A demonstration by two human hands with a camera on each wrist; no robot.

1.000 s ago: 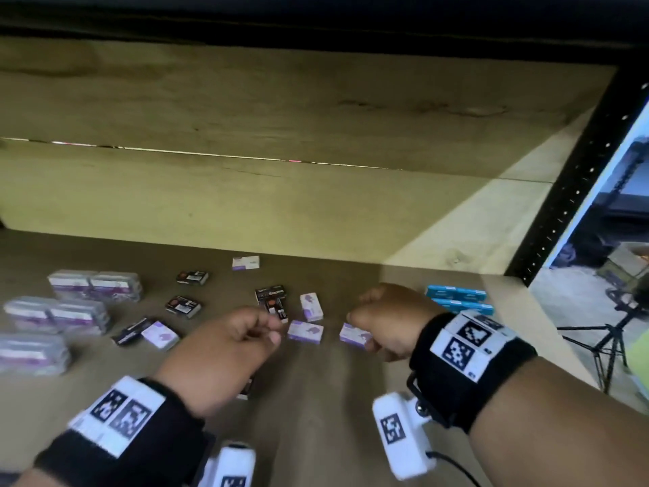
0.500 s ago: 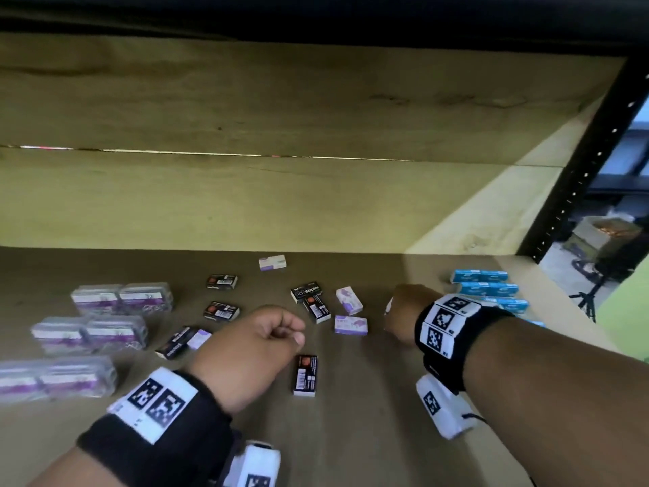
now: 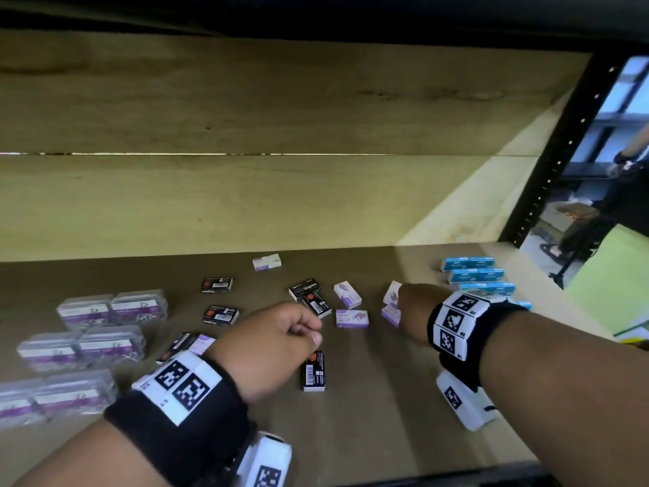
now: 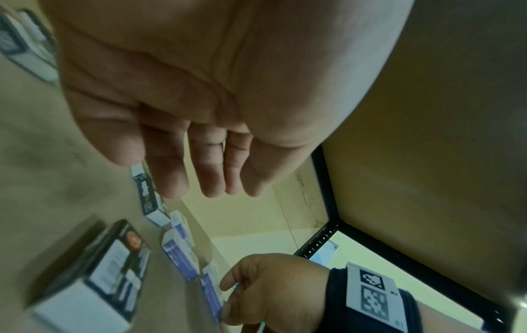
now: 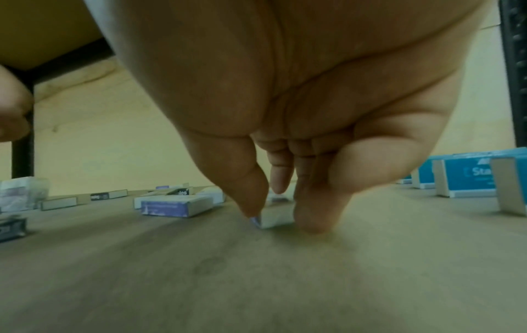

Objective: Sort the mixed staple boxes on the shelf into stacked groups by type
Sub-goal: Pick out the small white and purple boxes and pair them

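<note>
My right hand reaches to the right-middle of the shelf and pinches a small purple-and-white staple box between thumb and finger, low on the shelf board. A second such box stands tilted just behind it. My left hand hovers over the middle, fingers loosely curled and holding nothing. A black staple box lies just below it. More purple boxes and black boxes are scattered around. Blue boxes sit in a row at the right.
Clear plastic cases with purple labels are grouped in pairs at the left. The wooden back wall closes the shelf behind. A black perforated upright bounds the right end. Bare shelf board runs along the front.
My right hand has moved to the right and farther back with the purple box pinched. The left hand has stayed over the middle, and the black box under it now shows.
</note>
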